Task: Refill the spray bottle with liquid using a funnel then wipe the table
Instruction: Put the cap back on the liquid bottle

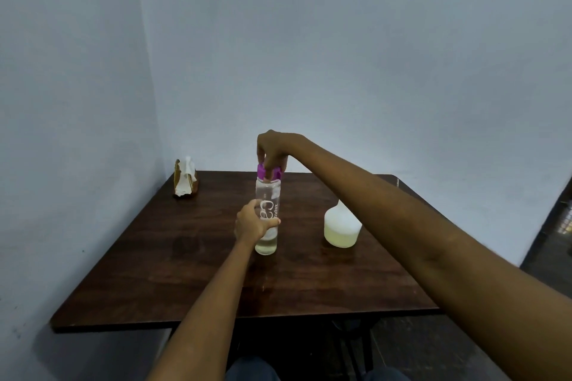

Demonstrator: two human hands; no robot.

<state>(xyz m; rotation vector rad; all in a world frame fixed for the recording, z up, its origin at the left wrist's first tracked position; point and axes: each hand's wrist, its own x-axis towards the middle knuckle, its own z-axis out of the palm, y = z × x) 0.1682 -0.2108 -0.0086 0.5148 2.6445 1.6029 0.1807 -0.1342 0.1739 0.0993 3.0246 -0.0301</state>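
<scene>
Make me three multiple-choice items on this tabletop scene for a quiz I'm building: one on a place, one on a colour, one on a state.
1. Where does the napkin holder stand on the table?
A. far left corner
B. near right corner
C. centre

2. What colour is the clear bottle's cap?
A. green
B. purple
C. black

3. What is the left hand doing?
A. lying flat on the table
B. gripping the clear bottle
C. holding the white bottle

Key: 1 A, it stands by the wall corner. 2 B, purple shows under the right hand. 3 B, fingers curl round the body.

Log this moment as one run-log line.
left hand grips clear bottle | right hand pinches purple cap | white bottle beside | no funnel seen
</scene>
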